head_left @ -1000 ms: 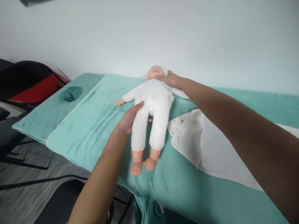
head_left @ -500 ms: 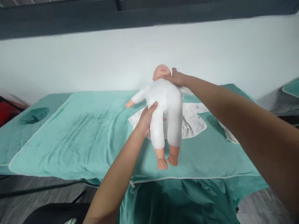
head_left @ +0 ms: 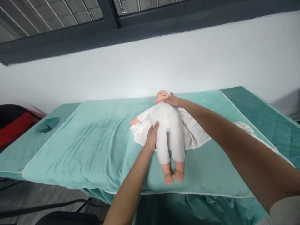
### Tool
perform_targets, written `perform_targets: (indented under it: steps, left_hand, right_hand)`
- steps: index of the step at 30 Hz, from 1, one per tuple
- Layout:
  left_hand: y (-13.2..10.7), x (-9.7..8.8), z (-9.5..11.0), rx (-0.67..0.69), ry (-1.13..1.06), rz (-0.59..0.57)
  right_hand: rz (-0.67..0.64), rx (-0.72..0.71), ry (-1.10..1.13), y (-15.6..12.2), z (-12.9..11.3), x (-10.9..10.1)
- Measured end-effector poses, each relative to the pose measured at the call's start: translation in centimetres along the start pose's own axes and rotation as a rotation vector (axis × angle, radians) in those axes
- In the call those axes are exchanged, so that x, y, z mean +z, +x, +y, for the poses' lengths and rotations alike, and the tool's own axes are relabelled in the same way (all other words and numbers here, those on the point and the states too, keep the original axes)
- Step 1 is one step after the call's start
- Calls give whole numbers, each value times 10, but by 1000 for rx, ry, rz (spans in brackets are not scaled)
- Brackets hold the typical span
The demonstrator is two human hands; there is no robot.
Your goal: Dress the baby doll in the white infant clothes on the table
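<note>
A baby doll (head_left: 165, 116) with a white cloth body and pinkish head, hands and feet lies on its back, feet toward me. Beneath it a white baby garment (head_left: 195, 136) is spread out, partly covered by the doll. My left hand (head_left: 152, 137) grips the doll's hip and upper thigh from the left, thumb on top and fingers hidden underneath. At the neck, my right hand (head_left: 173, 100) holds the doll with its thumb raised beside the head; its other fingers are partly hidden.
The doll lies on a bed with a green velvety cover (head_left: 93, 140). Another white cloth (head_left: 246, 127) lies to the right, behind my forearm. A face hole (head_left: 48, 124) is at the bed's left end, near a red and black item (head_left: 14, 125). A white wall (head_left: 112, 75) stands behind.
Both my hands have lowered the doll onto the white garment; before, it was held above it. The camera view has tilted up, showing more of the window.
</note>
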State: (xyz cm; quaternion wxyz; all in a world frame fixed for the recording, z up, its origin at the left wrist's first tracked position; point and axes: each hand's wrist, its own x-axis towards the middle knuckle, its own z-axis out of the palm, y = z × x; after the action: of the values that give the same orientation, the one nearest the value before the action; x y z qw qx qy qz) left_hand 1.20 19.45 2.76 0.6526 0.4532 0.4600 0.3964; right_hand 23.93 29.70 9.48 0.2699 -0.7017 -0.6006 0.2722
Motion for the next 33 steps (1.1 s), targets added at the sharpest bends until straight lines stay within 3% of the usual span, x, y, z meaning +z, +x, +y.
perform_targets:
  steps: [5, 8, 11, 14, 18, 22, 25, 29, 33]
  left_hand:
    - [10, -4, -12, 188, 394, 250]
    - [20, -5, -13, 285, 653, 342]
    - [30, -5, -12, 338, 780, 336]
    - [40, -5, -12, 349, 1000, 291]
    - [48, -7, -17, 445, 1251, 250]
    - [54, -11, -20, 597, 1446, 275]
    - [60, -14, -20, 592, 1445, 377]
    - [72, -22, -19, 468, 1198, 573]
    - [82, -34, -18, 447, 911, 554]
  right_hand:
    - [20, -27, -449, 4, -8, -11]
    - [103, -196, -628, -4, -32, -8]
    - [100, -395, -719, -14, -63, 18]
    - [-118, -529, -844, -15, -87, 61]
    - [-252, -520, -890, -2, -94, 110]
    - [-255, -474, -885, 9, -89, 117]
    - [-206, -450, -862, 5, -84, 101]
    - [-164, -424, -842, -7, -73, 78]
    - [-147, -446, -823, -17, -62, 72]
